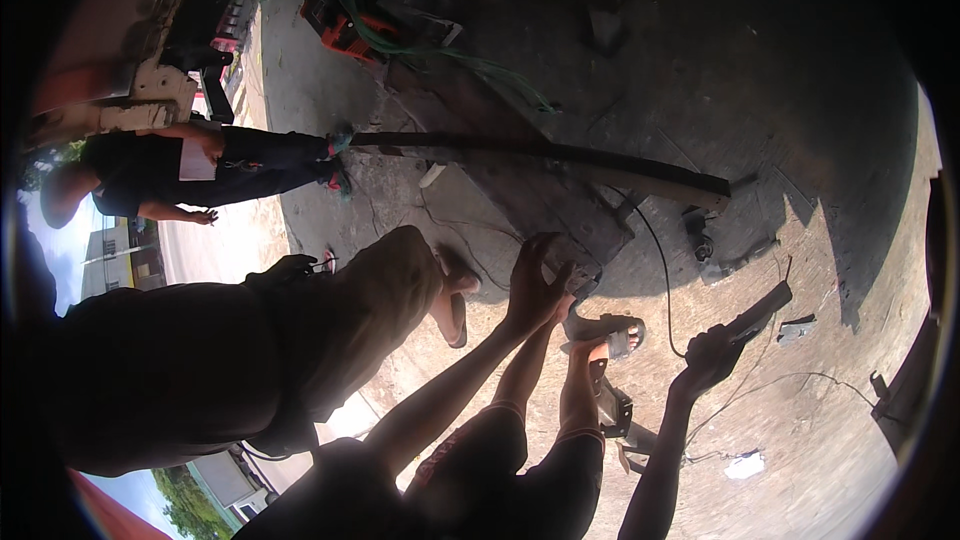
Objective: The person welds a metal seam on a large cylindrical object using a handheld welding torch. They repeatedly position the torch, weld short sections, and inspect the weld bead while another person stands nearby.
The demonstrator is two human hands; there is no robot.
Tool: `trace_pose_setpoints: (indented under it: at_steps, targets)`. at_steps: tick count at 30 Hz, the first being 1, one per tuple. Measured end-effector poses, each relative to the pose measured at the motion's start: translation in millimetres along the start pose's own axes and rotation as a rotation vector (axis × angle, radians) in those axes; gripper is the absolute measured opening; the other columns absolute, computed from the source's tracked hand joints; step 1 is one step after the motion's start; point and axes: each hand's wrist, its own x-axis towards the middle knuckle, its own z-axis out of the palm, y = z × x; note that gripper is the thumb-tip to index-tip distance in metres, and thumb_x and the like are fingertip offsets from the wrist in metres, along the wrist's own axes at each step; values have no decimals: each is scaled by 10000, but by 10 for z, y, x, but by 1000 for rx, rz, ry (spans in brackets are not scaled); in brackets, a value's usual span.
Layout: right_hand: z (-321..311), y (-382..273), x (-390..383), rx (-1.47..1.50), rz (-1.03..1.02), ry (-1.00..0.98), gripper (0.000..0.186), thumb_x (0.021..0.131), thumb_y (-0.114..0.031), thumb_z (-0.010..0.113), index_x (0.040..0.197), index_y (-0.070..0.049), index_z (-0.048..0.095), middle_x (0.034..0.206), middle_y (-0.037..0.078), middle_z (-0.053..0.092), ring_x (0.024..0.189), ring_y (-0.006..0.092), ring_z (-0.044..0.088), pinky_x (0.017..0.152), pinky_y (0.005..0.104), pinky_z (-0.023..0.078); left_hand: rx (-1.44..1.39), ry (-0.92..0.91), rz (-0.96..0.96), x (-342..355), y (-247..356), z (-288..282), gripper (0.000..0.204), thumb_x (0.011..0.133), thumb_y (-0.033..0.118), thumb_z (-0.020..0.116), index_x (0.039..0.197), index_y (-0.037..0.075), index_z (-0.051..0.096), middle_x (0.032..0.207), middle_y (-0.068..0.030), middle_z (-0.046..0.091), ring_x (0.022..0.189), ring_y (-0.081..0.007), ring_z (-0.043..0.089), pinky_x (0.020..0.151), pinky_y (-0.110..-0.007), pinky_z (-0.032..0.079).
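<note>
1. Head view looks down on a sunlit concrete floor [800, 440], with the person's two forearms coming in from the lower edge.
2. Left hand [533, 285] is spread, fingers splayed, raised just beside the near corner of a dark flat metal plate [540, 195]; whether it touches the plate cannot be told.
3. Right hand [712, 355] is clenched around the grip of a dark handheld tool [757, 312], which points up and to the right, above the floor.
4. A thin black cable [660, 270] runs across the floor between the two hands.
5. A long dark bar [560, 155] lies across the plate.
6. Another person [200, 370] crouches at left, and the wearer's sandalled foot [612, 332] rests below the plate.
</note>
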Motion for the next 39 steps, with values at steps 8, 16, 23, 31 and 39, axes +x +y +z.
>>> trace_pose_setpoints:
  at_steps: [8, 16, 23, 31, 39]
  targets:
    - [246, -282, 139, -49, -85, 103, 291, 1020, -324, 490, 1064, -36, 475, 707, 6, 460, 492, 52, 369, 402, 206, 259, 490, -404, -392, 339, -519, 563, 1413, 601, 661, 803, 1489, -61, -27, 1479, -433, -2, 1396, -509, 182, 1143, -502, 229]
    - [1355, -1302, 840, -44, -340, -137, 334, 1016, -246, 486, 1254, -11, 500, 755, 22, 569, 524, 36, 466, 407, 186, 321, 413, -582, -361, 496, -732, 938, 1406, 603, 660, 801, 1491, -56, -21, 1483, -425, 4, 1400, -505, 176, 1145, -502, 224]
    - [2531, -2232, 936, -159, -490, -492, 400, 1004, -241, 509, 1347, -35, 488, 727, 13, 587, 500, 20, 471, 409, 187, 327, 370, -578, -364, 312, -734, 905, 1400, 606, 660, 800, 1493, -51, -16, 1487, -418, 10, 1403, -501, 170, 1147, -502, 219]
    - [2972, -2428, 731, -176, -576, -458, 414, 996, -224, 513, 1366, -38, 497, 739, 36, 597, 571, 48, 479, 481, 211, 389, 326, -582, -367, 170, -773, 935, 1393, 608, 660, 798, 1496, -46, -11, 1491, -410, 17, 1406, -496, 163, 1148, -502, 213]
    - [2774, -2636, 676, -499, -902, -383, 330, 980, -135, 506, 1288, -24, 540, 896, 199, 699, 724, 282, 706, 570, 390, 520, 300, -580, -364, 51, -787, 937, 1386, 611, 660, 796, 1498, -41, -6, 1495, -402, 23, 1410, -492, 157, 1150, -502, 208]
